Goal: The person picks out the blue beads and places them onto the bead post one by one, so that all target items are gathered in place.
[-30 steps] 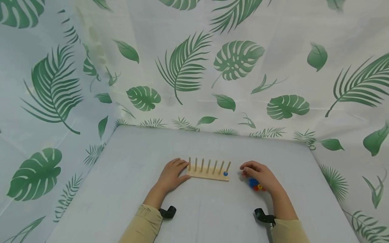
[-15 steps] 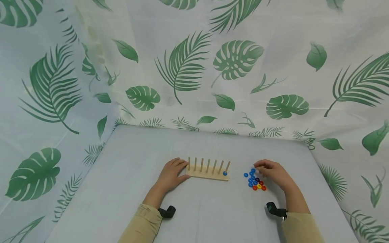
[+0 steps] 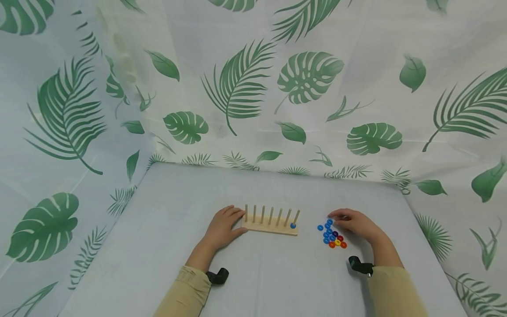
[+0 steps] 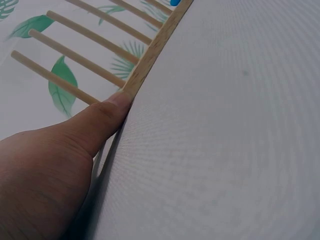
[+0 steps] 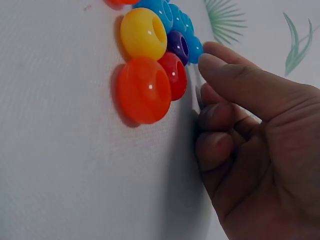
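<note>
A wooden peg board [image 3: 269, 226] with a row of upright pegs stands on the table, one blue bead [image 3: 293, 226] on its rightmost peg. My left hand [image 3: 225, 226] grips the board's left end, its thumb [image 4: 117, 102] along the near edge. To the right lies a loose cluster of beads: several blue, plus a purple bead [image 3: 335, 234], a yellow bead [image 5: 144, 34], red and orange ones. At the cluster's far side my right hand [image 3: 354, 223] pinches a blue bead [image 5: 195, 50] between thumb and index finger; its other fingers are curled in.
The white-covered table [image 3: 253, 273] holds the board and beads. Behind and beside it hang white sheets [image 3: 253, 145] printed with green leaves. A dark camera sits on each wrist.
My right hand has moved right from above the bead cluster to its far side, uncovering the beads, and its fingertips have closed in on a blue bead. My left hand stays on the board.
</note>
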Action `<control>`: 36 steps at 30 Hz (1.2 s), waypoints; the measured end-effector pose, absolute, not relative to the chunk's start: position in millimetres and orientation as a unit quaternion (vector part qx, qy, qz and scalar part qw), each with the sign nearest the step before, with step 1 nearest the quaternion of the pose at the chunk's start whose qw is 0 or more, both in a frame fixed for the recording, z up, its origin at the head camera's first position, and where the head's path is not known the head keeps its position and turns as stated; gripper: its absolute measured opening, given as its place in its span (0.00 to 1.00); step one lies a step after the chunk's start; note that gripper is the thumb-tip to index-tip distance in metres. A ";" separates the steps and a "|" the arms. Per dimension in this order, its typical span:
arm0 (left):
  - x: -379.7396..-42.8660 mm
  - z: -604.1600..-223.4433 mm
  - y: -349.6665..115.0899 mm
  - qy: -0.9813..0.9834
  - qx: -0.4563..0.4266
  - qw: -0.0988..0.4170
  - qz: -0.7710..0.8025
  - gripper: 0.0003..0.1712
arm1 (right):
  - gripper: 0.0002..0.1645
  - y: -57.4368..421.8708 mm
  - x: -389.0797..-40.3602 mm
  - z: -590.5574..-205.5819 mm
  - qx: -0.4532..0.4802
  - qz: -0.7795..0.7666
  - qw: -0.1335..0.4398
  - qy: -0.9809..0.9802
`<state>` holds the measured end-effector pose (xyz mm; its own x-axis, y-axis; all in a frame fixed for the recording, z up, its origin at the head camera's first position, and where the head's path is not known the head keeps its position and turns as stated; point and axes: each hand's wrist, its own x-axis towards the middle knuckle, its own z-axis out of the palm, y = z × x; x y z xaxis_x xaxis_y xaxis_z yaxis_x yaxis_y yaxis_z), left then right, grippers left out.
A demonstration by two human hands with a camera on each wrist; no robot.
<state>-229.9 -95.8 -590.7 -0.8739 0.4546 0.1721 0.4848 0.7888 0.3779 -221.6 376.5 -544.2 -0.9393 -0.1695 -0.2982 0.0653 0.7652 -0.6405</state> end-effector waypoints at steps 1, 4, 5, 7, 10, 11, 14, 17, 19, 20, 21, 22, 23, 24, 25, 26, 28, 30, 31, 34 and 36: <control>-230.1 -591.1 -95.9 -0.945 -0.249 0.036 -0.209 0.36 | 0.17 375.5 -222.9 -544.6 -0.031 -0.333 0.171 0.927; -230.5 -592.0 -96.1 -0.945 -0.249 0.037 -0.208 0.36 | 0.17 371.9 -225.6 -543.5 -0.047 -0.311 0.173 0.933; -230.5 -592.3 -96.1 -0.945 -0.250 0.038 -0.209 0.36 | 0.17 370.7 -226.2 -543.3 -0.048 -0.308 0.173 0.934; -230.6 -592.4 -96.3 -0.944 -0.250 0.039 -0.209 0.36 | 0.16 369.3 -227.4 -543.1 -0.051 -0.301 0.173 0.937; -230.5 -592.4 -96.5 -0.944 -0.250 0.042 -0.210 0.36 | 0.16 367.6 -228.4 -543.3 -0.040 -0.304 0.173 0.936; -230.4 -592.5 -96.6 -0.944 -0.250 0.043 -0.210 0.36 | 0.16 367.2 -228.5 -543.4 -0.037 -0.306 0.173 0.935; -230.1 -592.6 -96.8 -0.944 -0.251 0.046 -0.207 0.36 | 0.18 366.4 -228.2 -543.9 -0.031 -0.312 0.174 0.933; -230.1 -592.4 -96.8 -0.944 -0.252 0.049 -0.206 0.35 | 0.18 366.6 -227.5 -544.8 -0.035 -0.309 0.173 0.935; -230.2 -592.2 -96.8 -0.945 -0.252 0.048 -0.205 0.35 | 0.17 366.8 -227.2 -546.1 -0.034 -0.304 0.169 0.937; -230.3 -592.0 -96.7 -0.945 -0.251 0.047 -0.204 0.36 | 0.16 367.0 -227.0 -546.9 -0.032 -0.301 0.167 0.938; -230.3 -591.6 -96.7 -0.945 -0.251 0.045 -0.204 0.36 | 0.16 367.2 -226.6 -547.5 -0.032 -0.299 0.165 0.939; -230.2 -591.2 -96.7 -0.945 -0.251 0.043 -0.205 0.36 | 0.17 367.2 -226.2 -548.1 -0.028 -0.298 0.161 0.940; -230.1 -590.8 -96.7 -0.945 -0.250 0.040 -0.206 0.36 | 0.17 367.1 -225.7 -548.5 -0.024 -0.297 0.157 0.942; -230.0 -590.3 -96.6 -0.945 -0.250 0.038 -0.208 0.36 | 0.18 367.1 -225.1 -548.9 -0.020 -0.296 0.153 0.943; -229.8 -589.7 -96.6 -0.944 -0.250 0.037 -0.210 0.36 | 0.20 367.2 -224.5 -549.4 -0.017 -0.296 0.149 0.943; -229.6 -589.3 -96.6 -0.944 -0.251 0.036 -0.211 0.36 | 0.21 367.3 -223.7 -549.6 -0.015 -0.296 0.145 0.944; -229.6 -588.7 -96.6 -0.943 -0.251 0.035 -0.214 0.36 | 0.23 367.6 -222.3 -550.0 -0.009 -0.299 0.137 0.944; -229.5 -588.2 -96.6 -0.943 -0.251 0.033 -0.213 0.36 | 0.24 368.0 -220.9 -550.2 -0.002 -0.303 0.133 0.944; -229.5 -588.1 -96.5 -0.944 -0.251 0.033 -0.213 0.36 | 0.24 368.5 -220.4 -550.2 0.001 -0.305 0.132 0.943; -229.6 -587.5 -96.0 -0.944 -0.250 0.032 -0.211 0.36 | 0.24 368.7 -219.7 -548.9 0.010 -0.310 0.133 0.941; -229.8 -587.4 -95.8 -0.945 -0.249 0.029 -0.211 0.36 | 0.24 368.3 -219.7 -546.8 0.010 -0.315 0.135 0.939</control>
